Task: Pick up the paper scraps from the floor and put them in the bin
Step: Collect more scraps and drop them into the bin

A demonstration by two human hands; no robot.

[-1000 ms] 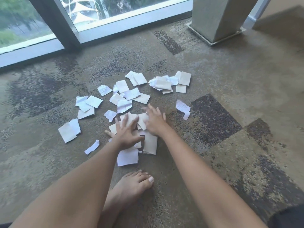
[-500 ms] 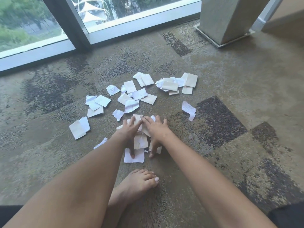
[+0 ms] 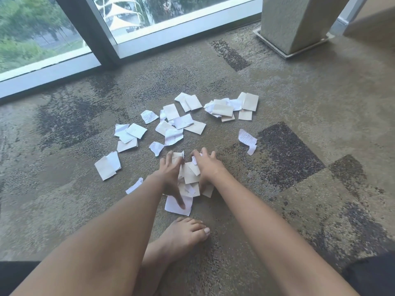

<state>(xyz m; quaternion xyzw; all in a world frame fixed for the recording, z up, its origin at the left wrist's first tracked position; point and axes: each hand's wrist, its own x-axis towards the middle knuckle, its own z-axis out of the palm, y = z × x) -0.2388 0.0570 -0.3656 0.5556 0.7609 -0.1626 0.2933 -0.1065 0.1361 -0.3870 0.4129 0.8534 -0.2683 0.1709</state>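
The paper scraps (image 3: 181, 124) lie scattered flat on the patterned carpet (image 3: 299, 92), the spread running longest from left to right, roughly along the window (image 3: 64, 28) that borders the carpet's far edge. The pieces point every way, with no common direction.

A small heap of scraps (image 3: 191, 176) sits at the near end of the spread, and both hands are on it. The left hand (image 3: 171, 178) presses on the heap's left side with fingers spread wide; its thumb reaches back onto a white piece (image 3: 178, 206) lying nearest the person. The right hand (image 3: 208, 167) cups the heap's right side, fingers curled partly over the top scraps (whether either hand has actually closed on any paper cannot be told).

A bare foot (image 3: 183, 233) rests on the carpet just behind the white piece, not touching it. Off to the right of the heap lies a curled scrap with writing (image 3: 246, 139), apart from the rest. A stone pillar base (image 3: 295, 24) stands at the carpet's far right corner, well away from the paper.
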